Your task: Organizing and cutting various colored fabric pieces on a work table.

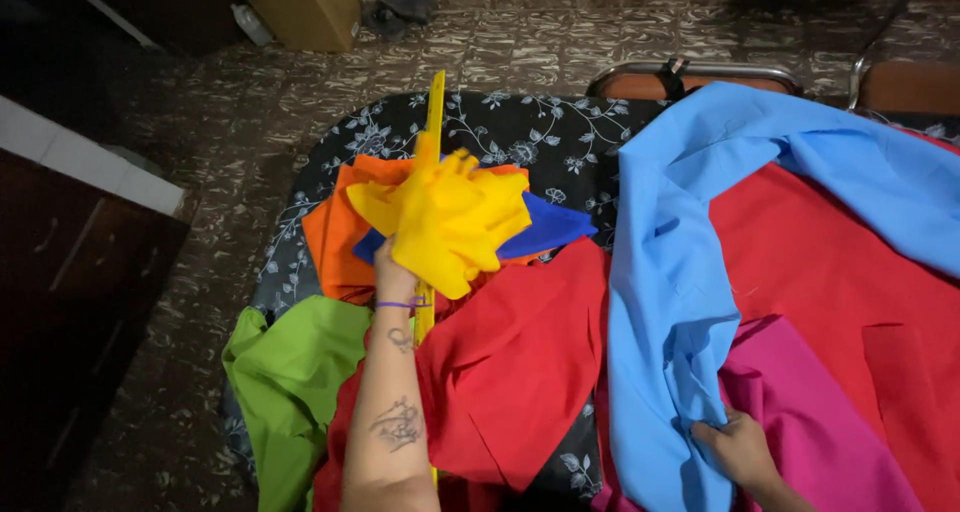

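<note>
Head view of a bed with a black floral cover (560, 142) strewn with cloths. The left hand (395, 267) is raised and closed around a bunched yellow cloth (445, 217), which hangs above an orange cloth (335, 232) and a dark blue cloth (550, 227); a yellow ruler (435, 102) runs upright behind the bundle. The right hand (740, 450) — low at the frame's edge — pinches a fold of the light blue cloth (670, 282) where it meets the pink cloth (810, 422). A red cloth (520, 362) lies between the hands; a green cloth (290, 372) drapes at the left.
</note>
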